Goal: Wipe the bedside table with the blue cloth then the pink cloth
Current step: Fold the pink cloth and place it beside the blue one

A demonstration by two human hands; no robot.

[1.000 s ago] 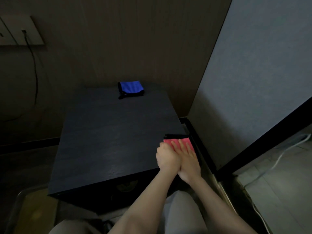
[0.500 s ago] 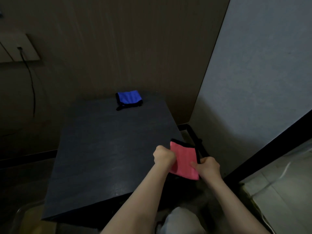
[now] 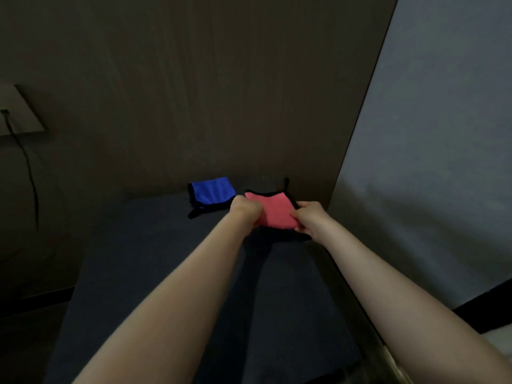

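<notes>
The pink cloth (image 3: 274,210), folded and edged in black, is held between both hands at the far right of the dark bedside table (image 3: 144,259). My left hand (image 3: 245,210) grips its left edge and my right hand (image 3: 310,217) pinches its right edge. Whether the cloth touches the tabletop cannot be told. The blue cloth (image 3: 212,194), also black-edged and folded, lies at the table's back edge, just left of the pink one and close to my left hand.
A brown panelled wall (image 3: 194,92) stands right behind the table. A grey upholstered panel (image 3: 443,162) rises on the right. A wall plate with a black cable (image 3: 19,151) hangs at the left. The room is dim.
Both hands lifted the pink cloth from the table's near right corner and carried it to the far right, beside the blue cloth. The camera leaned forward with them.
</notes>
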